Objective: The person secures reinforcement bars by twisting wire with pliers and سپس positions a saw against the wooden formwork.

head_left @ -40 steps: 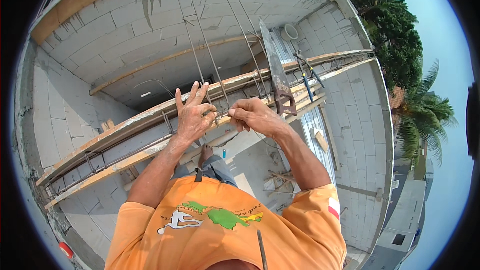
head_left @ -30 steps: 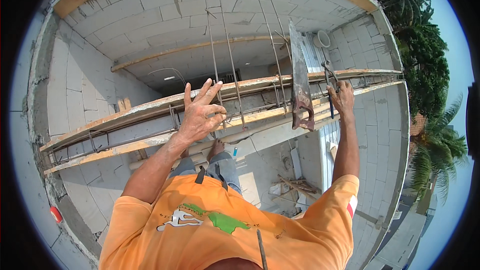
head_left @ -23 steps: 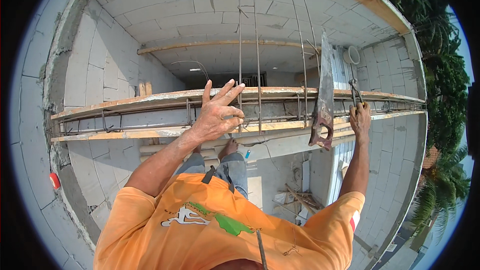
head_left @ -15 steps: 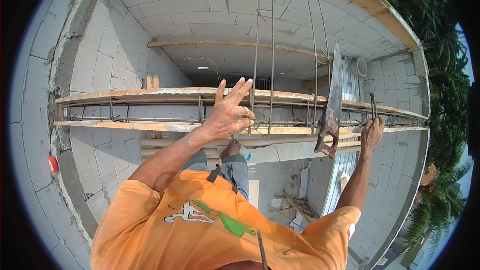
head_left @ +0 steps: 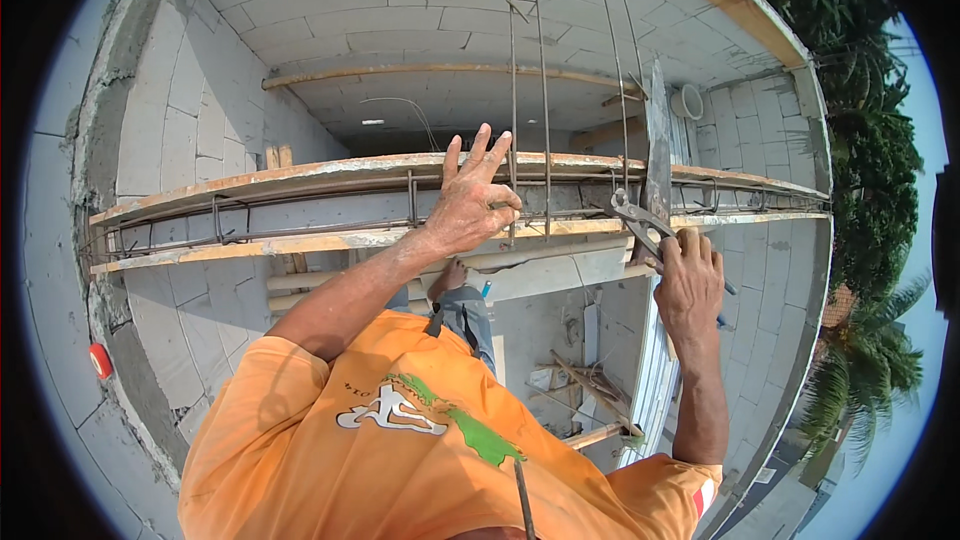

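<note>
My left hand (head_left: 467, 210) is at the timber-edged beam, beside an upright steel rod (head_left: 513, 120). Its thumb and forefinger pinch together at the rod; the other fingers are raised and spread. Whatever lies in the pinch, thin wire or the rod itself, is too small to tell. My right hand (head_left: 692, 278) grips a pair of pincers (head_left: 641, 223) by the handles, jaws pointing left and away over the near form board. Behind the pincers, a handsaw (head_left: 657, 135) stands across the beam, blade upward, its handle mostly hidden.
Between the form boards (head_left: 330, 245) runs a rebar cage (head_left: 232, 220). More upright rods (head_left: 612, 40) rise beyond it. Grey block walls (head_left: 420, 0) enclose the space. Below lie scrap timbers (head_left: 590, 395) and poles (head_left: 300, 283). A red tape measure (head_left: 100, 361) rests on the left wall.
My right hand has moved left and nearer with the pincers, which now point toward the rods. My left hand keeps its pinch by the rod. The view has shifted slightly.
</note>
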